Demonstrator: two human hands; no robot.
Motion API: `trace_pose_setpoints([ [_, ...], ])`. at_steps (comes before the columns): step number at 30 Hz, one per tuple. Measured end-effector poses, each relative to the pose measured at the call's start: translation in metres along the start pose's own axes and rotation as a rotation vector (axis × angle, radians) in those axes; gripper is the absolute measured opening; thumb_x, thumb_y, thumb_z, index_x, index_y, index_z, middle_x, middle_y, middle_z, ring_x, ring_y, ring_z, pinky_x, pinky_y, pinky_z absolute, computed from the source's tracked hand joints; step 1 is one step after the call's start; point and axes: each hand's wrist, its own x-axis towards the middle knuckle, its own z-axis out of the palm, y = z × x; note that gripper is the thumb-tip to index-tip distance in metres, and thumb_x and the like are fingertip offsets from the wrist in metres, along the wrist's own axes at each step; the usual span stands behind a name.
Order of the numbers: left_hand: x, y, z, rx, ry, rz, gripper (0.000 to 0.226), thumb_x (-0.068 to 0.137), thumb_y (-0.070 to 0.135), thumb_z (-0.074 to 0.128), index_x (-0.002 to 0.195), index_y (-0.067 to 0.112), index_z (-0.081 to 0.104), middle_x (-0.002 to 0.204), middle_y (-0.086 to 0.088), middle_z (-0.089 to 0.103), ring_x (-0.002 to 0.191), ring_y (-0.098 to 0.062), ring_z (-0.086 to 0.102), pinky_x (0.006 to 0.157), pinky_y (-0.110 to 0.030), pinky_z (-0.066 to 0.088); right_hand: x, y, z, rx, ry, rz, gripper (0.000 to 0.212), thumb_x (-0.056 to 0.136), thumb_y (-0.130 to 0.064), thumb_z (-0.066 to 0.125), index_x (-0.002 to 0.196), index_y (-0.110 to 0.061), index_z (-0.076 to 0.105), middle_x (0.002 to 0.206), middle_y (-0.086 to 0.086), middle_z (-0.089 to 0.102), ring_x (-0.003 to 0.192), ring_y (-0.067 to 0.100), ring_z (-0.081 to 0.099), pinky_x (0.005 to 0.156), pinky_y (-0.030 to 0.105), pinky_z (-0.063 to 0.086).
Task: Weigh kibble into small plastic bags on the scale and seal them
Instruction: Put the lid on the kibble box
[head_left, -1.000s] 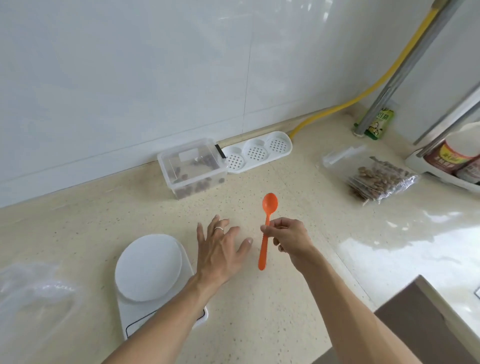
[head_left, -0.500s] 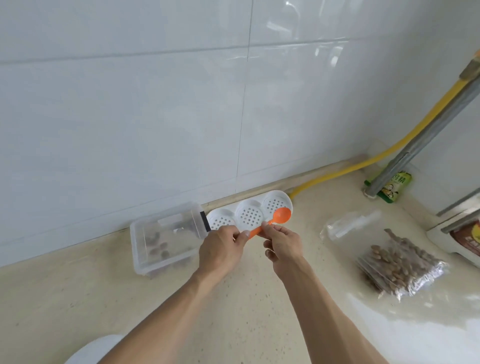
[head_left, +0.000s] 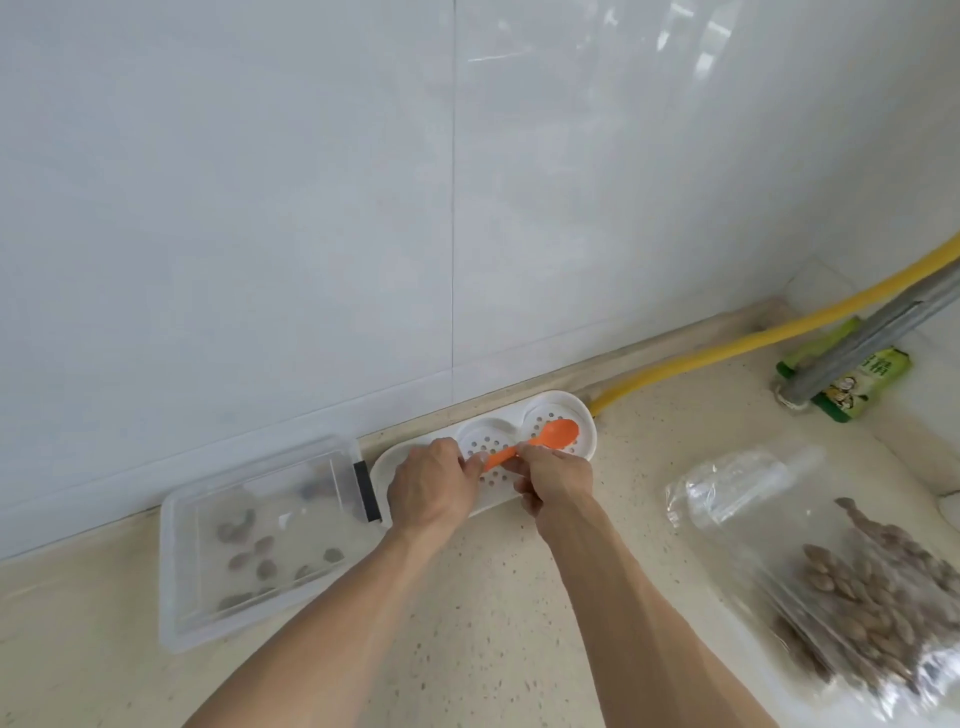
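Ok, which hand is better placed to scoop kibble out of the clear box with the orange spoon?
Probably the right hand: it already pinches the orange spoon by its handle. The left hand only touches the handle's end, though it sits nearer the clear box.

The green packet (head_left: 860, 382) by the wall bears print too blurred to read.

container (head_left: 260, 540) left of tray (head_left: 545, 410), bag (head_left: 841, 561) right

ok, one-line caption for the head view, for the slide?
Both hands, left and right, hold an orange spoon over a white perforated tray, between kibble box and bag.
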Motion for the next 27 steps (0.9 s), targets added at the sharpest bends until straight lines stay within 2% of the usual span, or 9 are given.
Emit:
trace_pose_setpoints([
  [4, -0.002, -0.001, -0.002, 0.018, 0.015, -0.001, 0.039, 0.095, 0.051, 0.049, 0.087, 0.014, 0.061, 0.078, 0.001, 0.063, 0.073, -0.02, 0.06, 0.058, -0.03, 0.043, -0.001, -0.001, -0.003, -0.025, 0.014, -0.005, 0.011, 0.09, -0.013, 0.065, 0.088, -0.003, 0.07, 0.074, 0.01, 0.075, 0.048, 0.013, 0.055, 0.045, 0.025, 0.043],
  [7, -0.01, 0.0, -0.014, 0.044, 0.074, 0.051, 0.038, 0.096, 0.048, 0.047, 0.094, 0.013, 0.061, 0.089, 0.0, 0.065, 0.079, -0.02, 0.057, 0.065, -0.031, 0.04, -0.009, 0.0, -0.01, -0.061, 0.025, -0.037, 0.015, 0.09, -0.012, 0.061, 0.083, -0.001, 0.068, 0.077, 0.013, 0.074, 0.049, 0.015, 0.06, 0.046, 0.024, 0.046],
  [11, -0.03, 0.0, -0.03, 0.006, 0.155, 0.15, 0.033, 0.096, 0.044, 0.05, 0.09, 0.014, 0.062, 0.087, 0.0, 0.067, 0.08, -0.02, 0.061, 0.066, -0.032, 0.048, -0.036, -0.003, -0.02, -0.065, 0.01, -0.097, 0.011, 0.092, -0.01, 0.055, 0.087, -0.005, 0.064, 0.082, 0.013, 0.074, 0.054, 0.017, 0.06, 0.049, 0.025, 0.049],
  [15, -0.062, 0.001, -0.054, 0.026, 0.24, 0.232, 0.031, 0.095, 0.044, 0.049, 0.092, 0.018, 0.065, 0.086, 0.004, 0.068, 0.082, -0.018, 0.063, 0.064, -0.031, 0.048, -0.077, -0.008, -0.025, -0.307, -0.028, -0.379, 0.021, 0.095, -0.02, 0.052, 0.086, -0.008, 0.067, 0.083, 0.005, 0.073, 0.066, 0.016, 0.063, 0.067, 0.033, 0.057],
  [18, -0.093, -0.012, -0.075, 0.059, 0.309, 0.302, 0.029, 0.095, 0.043, 0.05, 0.1, 0.019, 0.066, 0.092, 0.003, 0.068, 0.09, -0.018, 0.062, 0.065, -0.029, 0.043, -0.118, -0.011, -0.024, -0.554, -0.053, -0.635, 0.025, 0.097, -0.025, 0.048, 0.093, -0.008, 0.065, 0.078, -0.004, 0.066, 0.069, 0.01, 0.058, 0.062, 0.026, 0.046],
  [20, -0.115, -0.029, -0.09, 0.081, 0.354, 0.342, 0.026, 0.093, 0.039, 0.055, 0.098, 0.018, 0.069, 0.09, 0.001, 0.069, 0.089, -0.021, 0.062, 0.069, -0.032, 0.045, -0.147, -0.008, -0.019, -0.654, -0.077, -0.739, 0.025, 0.098, -0.029, 0.048, 0.105, -0.012, 0.064, 0.087, -0.006, 0.067, 0.083, 0.013, 0.063, 0.072, 0.028, 0.049],
  [22, -0.137, -0.054, -0.102, 0.122, 0.381, 0.373, 0.024, 0.09, 0.038, 0.059, 0.094, 0.017, 0.071, 0.089, 0.001, 0.07, 0.088, -0.022, 0.063, 0.074, -0.036, 0.049, -0.175, 0.001, -0.009, -0.751, -0.087, -0.85, 0.029, 0.098, -0.032, 0.048, 0.113, -0.013, 0.063, 0.103, 0.0, 0.069, 0.098, 0.019, 0.063, 0.083, 0.035, 0.051],
  [24, -0.159, -0.084, -0.111, 0.156, 0.423, 0.385, 0.022, 0.087, 0.037, 0.064, 0.094, 0.017, 0.072, 0.093, 0.0, 0.071, 0.093, -0.022, 0.065, 0.079, -0.039, 0.051, -0.203, 0.018, 0.002, -0.843, -0.096, -0.975, 0.032, 0.098, -0.033, 0.048, 0.118, -0.011, 0.062, 0.113, 0.005, 0.067, 0.106, 0.025, 0.058, 0.088, 0.04, 0.048],
  [27, -0.197, -0.132, -0.127, 0.224, 0.45, 0.354, 0.035, 0.088, 0.044, 0.054, 0.104, 0.018, 0.071, 0.108, -0.003, 0.071, 0.107, -0.024, 0.063, 0.091, -0.043, 0.05, -0.245, 0.049, 0.021, -1.034, -0.091, -1.126, 0.039, 0.1, -0.037, 0.046, 0.129, -0.013, 0.056, 0.126, 0.006, 0.061, 0.117, 0.028, 0.05, 0.095, 0.042, 0.043],
])
